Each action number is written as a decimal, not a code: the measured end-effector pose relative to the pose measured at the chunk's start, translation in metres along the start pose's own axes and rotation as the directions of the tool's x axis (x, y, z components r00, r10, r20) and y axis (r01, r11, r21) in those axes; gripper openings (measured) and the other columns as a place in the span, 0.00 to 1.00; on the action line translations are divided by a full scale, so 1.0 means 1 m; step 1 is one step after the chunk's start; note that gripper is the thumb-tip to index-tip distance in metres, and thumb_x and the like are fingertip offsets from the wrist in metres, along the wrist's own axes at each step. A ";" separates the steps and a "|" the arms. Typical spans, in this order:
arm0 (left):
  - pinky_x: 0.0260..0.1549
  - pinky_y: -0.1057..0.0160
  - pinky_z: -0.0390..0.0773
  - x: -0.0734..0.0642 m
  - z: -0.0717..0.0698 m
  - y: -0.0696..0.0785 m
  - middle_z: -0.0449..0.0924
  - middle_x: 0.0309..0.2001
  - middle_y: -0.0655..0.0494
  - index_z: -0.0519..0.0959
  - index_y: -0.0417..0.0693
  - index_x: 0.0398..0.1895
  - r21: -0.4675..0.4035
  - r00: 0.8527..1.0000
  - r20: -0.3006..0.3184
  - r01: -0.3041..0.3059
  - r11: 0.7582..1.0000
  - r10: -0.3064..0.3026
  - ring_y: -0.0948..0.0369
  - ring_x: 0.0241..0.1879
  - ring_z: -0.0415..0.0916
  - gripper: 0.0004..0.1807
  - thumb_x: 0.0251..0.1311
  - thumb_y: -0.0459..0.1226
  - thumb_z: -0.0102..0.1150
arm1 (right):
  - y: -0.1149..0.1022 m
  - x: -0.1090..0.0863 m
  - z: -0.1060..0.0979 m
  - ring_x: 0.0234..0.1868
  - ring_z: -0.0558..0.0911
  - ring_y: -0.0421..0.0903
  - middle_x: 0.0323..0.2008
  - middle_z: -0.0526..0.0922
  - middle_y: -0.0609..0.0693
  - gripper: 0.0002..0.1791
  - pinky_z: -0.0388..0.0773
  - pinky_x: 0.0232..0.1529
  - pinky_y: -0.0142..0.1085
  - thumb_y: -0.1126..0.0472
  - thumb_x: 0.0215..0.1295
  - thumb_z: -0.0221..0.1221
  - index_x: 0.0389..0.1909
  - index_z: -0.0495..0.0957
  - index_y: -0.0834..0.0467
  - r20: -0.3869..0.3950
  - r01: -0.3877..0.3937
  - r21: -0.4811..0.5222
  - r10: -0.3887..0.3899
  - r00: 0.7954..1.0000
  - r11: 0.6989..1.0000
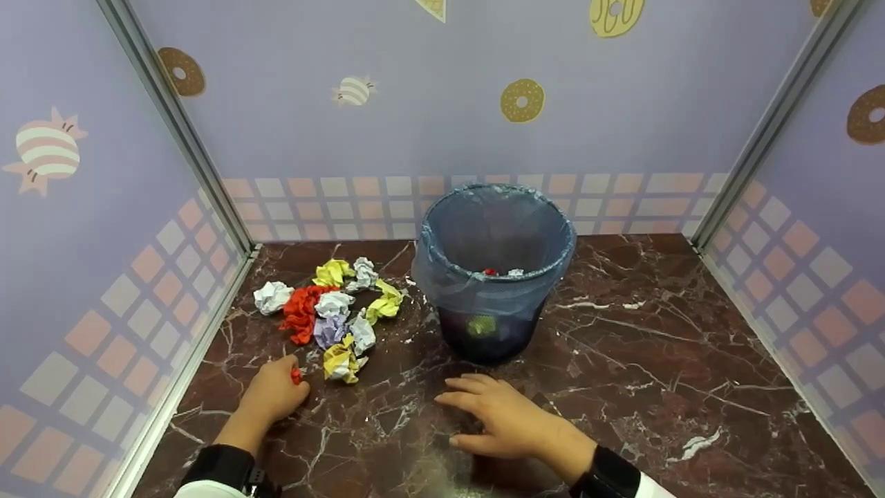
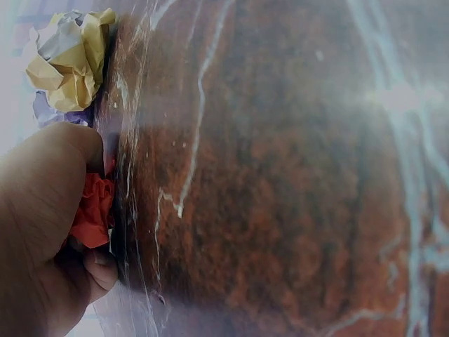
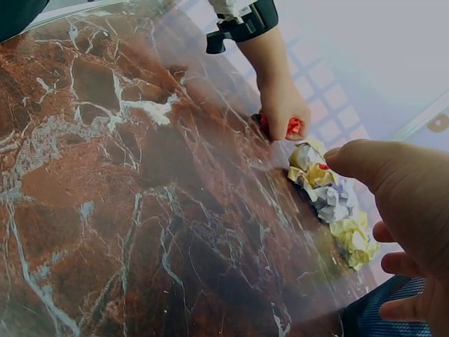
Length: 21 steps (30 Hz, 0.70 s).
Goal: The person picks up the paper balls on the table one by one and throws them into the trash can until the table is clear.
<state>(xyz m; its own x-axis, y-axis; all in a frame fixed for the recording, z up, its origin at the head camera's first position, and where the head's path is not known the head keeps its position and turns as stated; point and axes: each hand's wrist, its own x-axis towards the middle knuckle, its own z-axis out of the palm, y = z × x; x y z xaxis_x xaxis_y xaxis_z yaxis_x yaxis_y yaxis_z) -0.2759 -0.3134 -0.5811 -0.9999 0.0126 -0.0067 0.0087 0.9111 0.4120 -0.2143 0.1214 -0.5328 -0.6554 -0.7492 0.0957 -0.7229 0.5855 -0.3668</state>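
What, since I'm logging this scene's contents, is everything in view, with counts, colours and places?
yellow paper balls: 3, yellow, left of the bin
white paper balls: about 4, white, same pile
red paper: 1 or 2 pieces, red, same pile
purple paper ball: 1, purple, same pile
held red paper: 1, red, in the left hand
bin: 1, dark, toward the back
liner: 1, bluish, over the bin's rim
paper in the bin: red and white visible, full count hidden
table: 1, reddish-brown marbled, underneath
wall panels: 3, lilac, back and sides
corner posts: 2, grey, back corners
wristbands: 2, black, wrists
sleeves: 2, white, forearms
left hand: 1, near pile
right hand: 1, before bin
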 end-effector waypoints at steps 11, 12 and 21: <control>0.23 0.61 0.62 -0.002 0.000 -0.001 0.60 0.21 0.56 0.63 0.49 0.24 -0.029 1.000 -0.019 0.006 1.000 -0.006 0.57 0.22 0.63 0.12 0.50 0.34 0.58 | 0.001 0.000 0.002 0.74 0.70 0.59 0.75 0.70 0.54 0.34 0.70 0.69 0.63 0.35 0.69 0.59 0.74 0.69 0.40 0.002 0.002 0.012 -0.002 1.000 1.000; 0.23 0.61 0.61 -0.003 0.000 0.000 0.59 0.21 0.56 0.62 0.49 0.24 -0.032 1.000 -0.021 0.006 0.999 -0.006 0.57 0.22 0.63 0.12 0.50 0.34 0.58 | 0.000 0.000 0.003 0.75 0.70 0.59 0.75 0.70 0.53 0.34 0.70 0.69 0.63 0.35 0.69 0.59 0.74 0.69 0.40 0.007 0.000 0.016 0.000 1.000 1.000; 0.24 0.62 0.62 -0.006 -0.005 0.000 0.61 0.24 0.54 0.62 0.49 0.22 -0.092 0.999 -0.048 -0.008 0.996 0.004 0.57 0.23 0.62 0.13 0.50 0.34 0.59 | 0.001 -0.001 0.004 0.74 0.70 0.60 0.75 0.70 0.54 0.34 0.71 0.68 0.64 0.35 0.69 0.59 0.74 0.69 0.40 -0.001 0.009 0.044 -0.008 1.000 0.999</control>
<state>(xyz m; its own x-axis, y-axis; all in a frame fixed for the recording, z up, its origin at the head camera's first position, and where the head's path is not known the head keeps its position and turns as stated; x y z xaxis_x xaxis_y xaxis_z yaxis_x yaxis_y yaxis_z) -0.2702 -0.3156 -0.5769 -0.9992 -0.0042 0.0389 0.0156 0.8695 0.4938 -0.2136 0.1217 -0.5371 -0.6495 -0.7538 0.0998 -0.7182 0.5651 -0.4060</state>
